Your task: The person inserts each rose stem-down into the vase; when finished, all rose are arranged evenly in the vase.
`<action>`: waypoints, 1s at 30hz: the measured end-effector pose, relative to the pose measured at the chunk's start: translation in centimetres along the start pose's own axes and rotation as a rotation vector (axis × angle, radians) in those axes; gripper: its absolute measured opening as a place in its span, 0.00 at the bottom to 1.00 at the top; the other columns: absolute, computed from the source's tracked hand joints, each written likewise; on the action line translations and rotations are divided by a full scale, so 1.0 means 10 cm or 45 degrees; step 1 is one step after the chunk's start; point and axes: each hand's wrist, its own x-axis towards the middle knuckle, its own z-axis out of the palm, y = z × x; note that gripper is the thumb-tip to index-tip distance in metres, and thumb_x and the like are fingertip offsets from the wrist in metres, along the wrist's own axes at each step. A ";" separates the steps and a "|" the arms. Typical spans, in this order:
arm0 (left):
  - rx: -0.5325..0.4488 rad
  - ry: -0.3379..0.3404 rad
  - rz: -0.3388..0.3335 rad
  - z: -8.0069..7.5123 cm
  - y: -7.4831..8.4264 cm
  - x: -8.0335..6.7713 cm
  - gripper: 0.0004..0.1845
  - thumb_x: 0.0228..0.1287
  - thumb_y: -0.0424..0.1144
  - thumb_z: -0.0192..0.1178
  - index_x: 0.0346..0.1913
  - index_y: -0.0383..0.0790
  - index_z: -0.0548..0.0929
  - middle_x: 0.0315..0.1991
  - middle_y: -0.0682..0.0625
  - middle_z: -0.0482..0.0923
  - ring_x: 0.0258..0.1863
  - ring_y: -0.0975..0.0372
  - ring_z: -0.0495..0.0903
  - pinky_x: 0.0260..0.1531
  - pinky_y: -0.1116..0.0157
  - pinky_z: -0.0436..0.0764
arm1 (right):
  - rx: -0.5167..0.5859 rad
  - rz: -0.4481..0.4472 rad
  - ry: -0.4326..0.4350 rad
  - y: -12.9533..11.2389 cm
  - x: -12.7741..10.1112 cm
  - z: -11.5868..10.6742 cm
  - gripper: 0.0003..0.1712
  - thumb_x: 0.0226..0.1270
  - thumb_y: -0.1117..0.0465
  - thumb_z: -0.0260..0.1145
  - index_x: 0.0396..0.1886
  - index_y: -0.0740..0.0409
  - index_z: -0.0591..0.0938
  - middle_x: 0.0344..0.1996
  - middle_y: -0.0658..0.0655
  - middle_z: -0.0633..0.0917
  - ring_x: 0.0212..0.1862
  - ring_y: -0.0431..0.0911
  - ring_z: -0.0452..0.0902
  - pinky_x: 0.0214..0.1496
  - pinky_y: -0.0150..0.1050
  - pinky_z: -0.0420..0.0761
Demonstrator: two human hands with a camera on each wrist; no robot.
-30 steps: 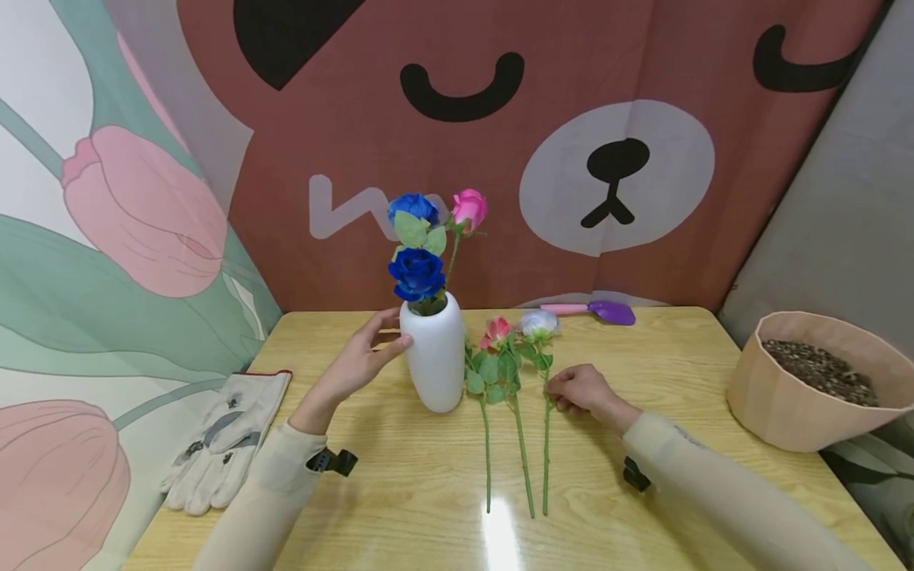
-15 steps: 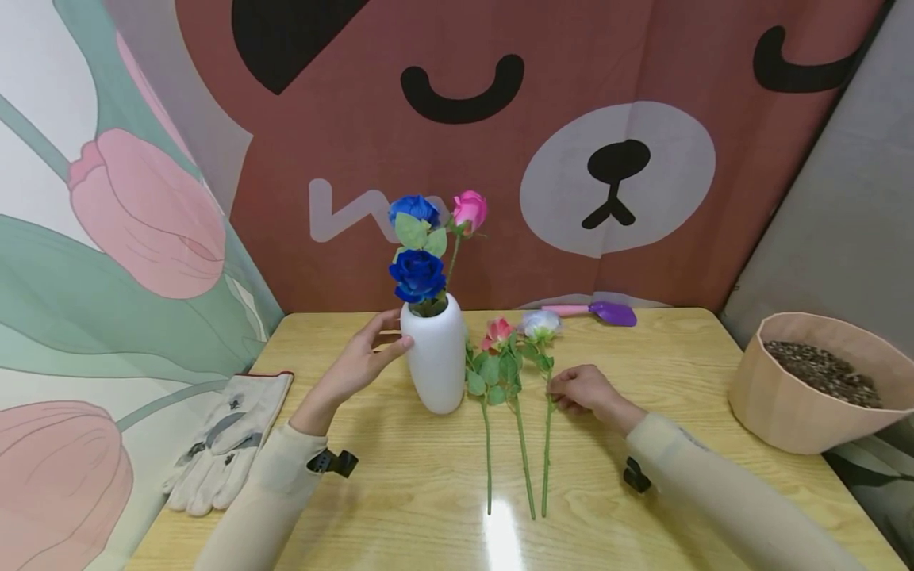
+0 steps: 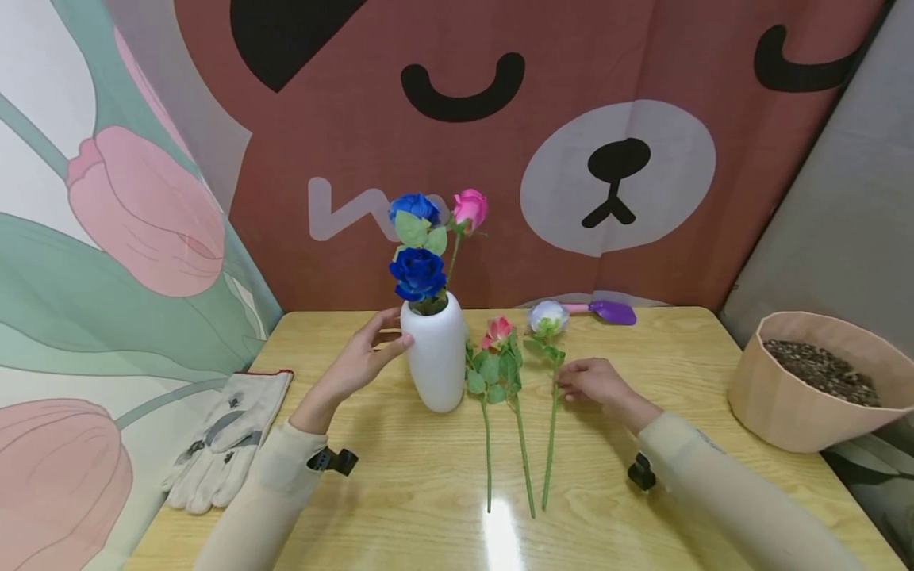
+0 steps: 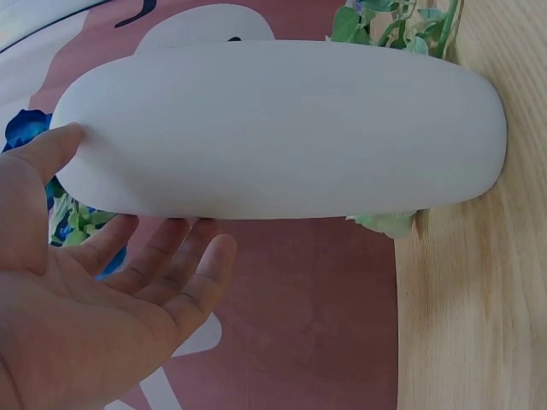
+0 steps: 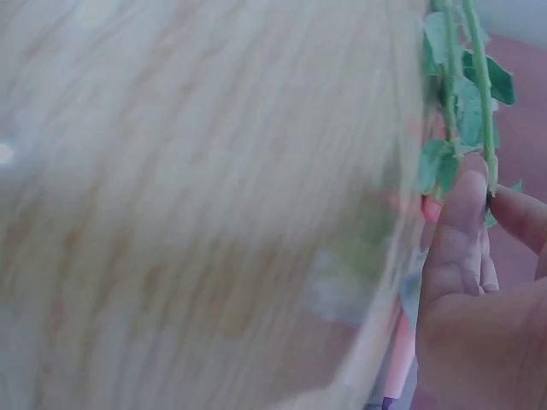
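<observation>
The right hand (image 3: 596, 383) pinches the stem of the white rose (image 3: 548, 317) between thumb and fingertips (image 5: 461, 222), just under its leaves, roughly midway between the tabletop's (image 3: 400, 492) left and right edges. The bloom points toward the far edge and seems slightly lifted, while the stem's lower end trails back toward the near edge; whether that end touches the wood I cannot tell. The left hand (image 3: 357, 361) lies against the left side of the white vase (image 3: 433, 361), thumb on the shoulder and fingers spread and relaxed behind it, so it steadies rather than clasps. The vase stands upright toward the far edge, left of centre, and holds two blue roses (image 3: 416, 272) and a pink rose (image 3: 469, 208).

Done well, the lift keeps this pinch light and close to the leaves, so the long stem swings little. It should rise straight up before going sideways, because the coral rose (image 3: 497, 331) lies just beside it on the left with its leaves close by, and a low sweep could drag them. The steadying palm is best kept firm on the vase, which looks tall and narrow at the base.

A pair of work gloves (image 3: 214, 444) lies at the left edge, a purple trowel (image 3: 607, 311) at the far edge.
</observation>
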 end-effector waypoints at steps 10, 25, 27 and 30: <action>0.021 0.001 -0.003 -0.01 0.00 0.00 0.32 0.72 0.55 0.58 0.74 0.53 0.63 0.68 0.43 0.68 0.68 0.44 0.71 0.62 0.41 0.75 | 0.160 -0.055 -0.063 -0.11 -0.04 -0.08 0.28 0.73 0.61 0.63 0.62 0.78 0.71 0.37 0.53 0.86 0.33 0.35 0.83 0.40 0.27 0.85; 0.006 -0.002 -0.011 -0.01 -0.01 0.01 0.32 0.72 0.55 0.58 0.74 0.54 0.63 0.69 0.43 0.68 0.68 0.44 0.70 0.63 0.41 0.74 | 0.197 -0.085 -0.112 -0.21 -0.06 -0.04 0.31 0.72 0.61 0.64 0.67 0.77 0.68 0.48 0.59 0.84 0.37 0.36 0.83 0.44 0.27 0.84; 0.006 -0.004 -0.008 -0.01 -0.01 0.01 0.32 0.72 0.55 0.58 0.74 0.54 0.63 0.69 0.43 0.68 0.69 0.43 0.70 0.63 0.41 0.74 | 0.222 -0.088 -0.110 -0.25 -0.08 -0.04 0.31 0.73 0.61 0.64 0.67 0.77 0.67 0.48 0.57 0.83 0.37 0.36 0.83 0.45 0.27 0.84; 0.003 -0.003 -0.007 -0.01 0.00 0.00 0.32 0.72 0.55 0.58 0.74 0.54 0.63 0.69 0.43 0.68 0.69 0.43 0.70 0.63 0.41 0.74 | 0.248 -0.116 -0.105 -0.33 -0.11 -0.05 0.31 0.74 0.60 0.63 0.66 0.77 0.66 0.47 0.54 0.82 0.39 0.37 0.82 0.46 0.28 0.84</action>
